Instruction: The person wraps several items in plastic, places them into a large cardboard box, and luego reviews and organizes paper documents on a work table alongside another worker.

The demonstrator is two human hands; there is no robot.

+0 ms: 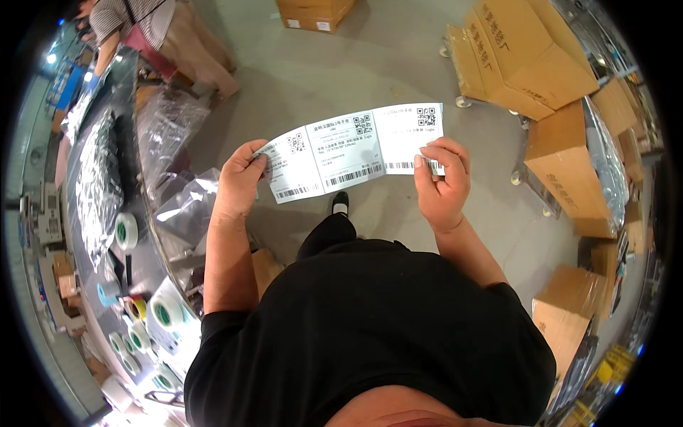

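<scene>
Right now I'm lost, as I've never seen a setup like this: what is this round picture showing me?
There is no robot here: these are a person's bare hands, seen from above. The single picture comes from a wide fisheye camera worn on the person's head, so straight edges bend near the rim. The left hand grips one end of a white printed strip of three joined panels. The right hand is at the other end; its exact grip is unclear. On the table at left lie tape rolls and a shiny plastic-wrapped bundle. Cardboard boxes stand at right.
</scene>
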